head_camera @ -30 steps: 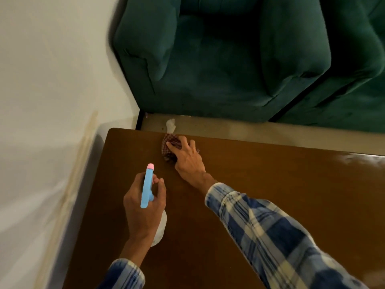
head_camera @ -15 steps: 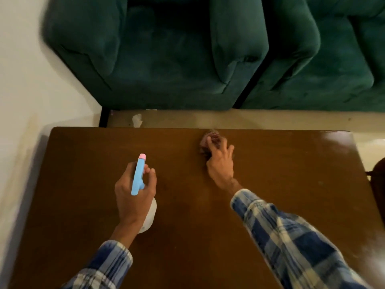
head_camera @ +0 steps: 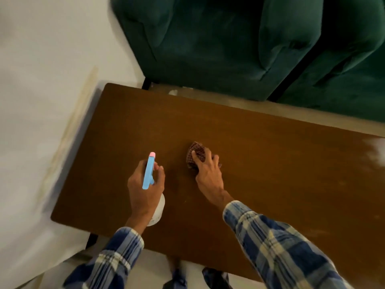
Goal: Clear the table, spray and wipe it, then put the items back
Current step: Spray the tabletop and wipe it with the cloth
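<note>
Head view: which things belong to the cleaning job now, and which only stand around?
Job: spray bottle gripped in the left hand; checked cloth under the right hand; brown table.
Just there: green sofa; white wall; pale scrap on the floor beyond the table.

Head view, steeply down over table (head_camera: 270, 174), close; green sofa (head_camera: 208, 49) beyond; left edge blurred, perhaps wall (head_camera: 41, 80).
</note>
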Demonstrator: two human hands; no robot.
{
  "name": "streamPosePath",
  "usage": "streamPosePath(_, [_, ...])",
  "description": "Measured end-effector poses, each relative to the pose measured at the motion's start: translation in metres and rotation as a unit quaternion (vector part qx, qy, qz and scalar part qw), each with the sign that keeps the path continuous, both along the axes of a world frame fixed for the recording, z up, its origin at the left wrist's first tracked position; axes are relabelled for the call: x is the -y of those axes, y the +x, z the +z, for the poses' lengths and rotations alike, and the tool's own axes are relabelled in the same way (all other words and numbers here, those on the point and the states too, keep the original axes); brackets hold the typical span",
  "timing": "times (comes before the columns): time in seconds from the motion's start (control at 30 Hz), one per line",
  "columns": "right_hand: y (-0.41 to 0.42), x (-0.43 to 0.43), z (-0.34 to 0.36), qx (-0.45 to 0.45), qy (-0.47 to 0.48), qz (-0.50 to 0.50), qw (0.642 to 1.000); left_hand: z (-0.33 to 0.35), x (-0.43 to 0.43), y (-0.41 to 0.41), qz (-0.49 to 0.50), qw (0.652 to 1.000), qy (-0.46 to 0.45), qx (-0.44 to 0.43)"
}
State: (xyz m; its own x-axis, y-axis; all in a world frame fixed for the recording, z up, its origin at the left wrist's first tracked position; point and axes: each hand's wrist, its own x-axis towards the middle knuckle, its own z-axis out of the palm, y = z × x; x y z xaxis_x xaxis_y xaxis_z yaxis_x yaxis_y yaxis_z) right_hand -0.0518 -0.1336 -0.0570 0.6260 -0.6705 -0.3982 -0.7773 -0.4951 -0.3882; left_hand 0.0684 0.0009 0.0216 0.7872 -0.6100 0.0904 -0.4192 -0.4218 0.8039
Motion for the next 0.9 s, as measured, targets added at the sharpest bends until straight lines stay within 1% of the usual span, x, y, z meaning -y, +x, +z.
streamPosePath(0.1, [0.024, -0.033, -0.005, 0.005, 0.004, 0.146, 0.989, -0.007, -0.031, 0.017, 0.041, 0.999, 0.014, -0.003])
streamPosePath(0.13, [0.03, -0.037, -0.008, 0.015, -0.003, 0.156, 0.988, -0.008, -0.044, 0.026, 0.055, 0.998, 0.017, -0.006])
streamPosePath(0.2, [0.044, -0.031, -0.012, 0.029, -0.023, 0.083, 0.996, -0.01, -0.062, 0.04, 0.066, 0.998, 0.006, -0.007])
streamPosePath(0.27, [0.077, -0.033, -0.014, 0.017, -0.027, 0.008, 0.999, -0.012, -0.082, 0.054, 0.078, 0.997, -0.001, -0.008])
streamPosePath(0.3, [0.097, -0.04, -0.012, 0.01, -0.025, 0.004, 1.0, -0.013, -0.093, 0.06, 0.085, 0.996, -0.001, -0.011])
streamPosePath(0.33, [0.114, -0.049, -0.01, 0.008, -0.025, 0.025, 0.999, -0.013, -0.1, 0.064, 0.092, 0.996, -0.001, -0.013])
streamPosePath(0.4, [0.134, -0.077, -0.005, 0.016, -0.014, 0.129, 0.991, -0.014, -0.114, 0.072, 0.091, 0.996, 0.002, -0.007])
streamPosePath(0.47, [0.125, -0.108, -0.004, 0.009, -0.013, 0.248, 0.969, -0.012, -0.122, 0.076, 0.082, 0.997, 0.0, -0.004])
streamPosePath(0.5, [0.112, -0.118, -0.006, 0.001, -0.014, 0.287, 0.958, -0.011, -0.125, 0.077, 0.082, 0.997, 0.002, -0.008])
streamPosePath(0.53, [0.096, -0.119, -0.009, 0.0, -0.016, 0.298, 0.954, -0.01, -0.127, 0.076, 0.081, 0.997, 0.003, -0.015])
streamPosePath(0.57, [0.078, -0.113, -0.011, 0.0, -0.021, 0.279, 0.96, -0.009, -0.128, 0.074, 0.079, 0.997, 0.002, -0.02])
streamPosePath(0.6, [0.061, -0.104, -0.013, 0.0, -0.028, 0.23, 0.973, -0.008, -0.126, 0.071, 0.075, 0.997, -0.001, -0.021])
streamPosePath(0.67, [0.024, -0.081, -0.014, 0.01, -0.041, 0.062, 0.997, -0.007, -0.12, 0.061, 0.058, 0.998, -0.006, -0.015])
streamPosePath(0.7, [0.009, -0.074, -0.014, 0.016, -0.046, -0.009, 0.999, -0.007, -0.116, 0.055, 0.051, 0.999, -0.008, -0.015])
streamPosePath(0.73, [-0.004, -0.072, -0.009, 0.011, -0.043, -0.039, 0.998, -0.007, -0.108, 0.046, 0.044, 0.999, -0.009, -0.017])
streamPosePath(0.77, [-0.011, -0.079, -0.004, -0.007, -0.031, -0.019, 0.999, -0.008, -0.103, 0.038, 0.039, 0.999, -0.009, -0.019])
streamPosePath(0.8, [-0.021, -0.088, 0.001, -0.026, -0.005, 0.031, 0.999, -0.008, -0.094, 0.026, 0.03, 0.999, -0.01, -0.021])
streamPosePath(0.87, [-0.039, -0.113, 0.003, -0.052, 0.049, 0.182, 0.981, -0.006, -0.08, 0.008, 0.016, 1.0, -0.006, -0.012])
streamPosePath(0.9, [-0.052, -0.121, 0.002, -0.044, 0.042, 0.253, 0.966, -0.006, -0.073, 0.0, 0.008, 1.0, -0.004, -0.007])
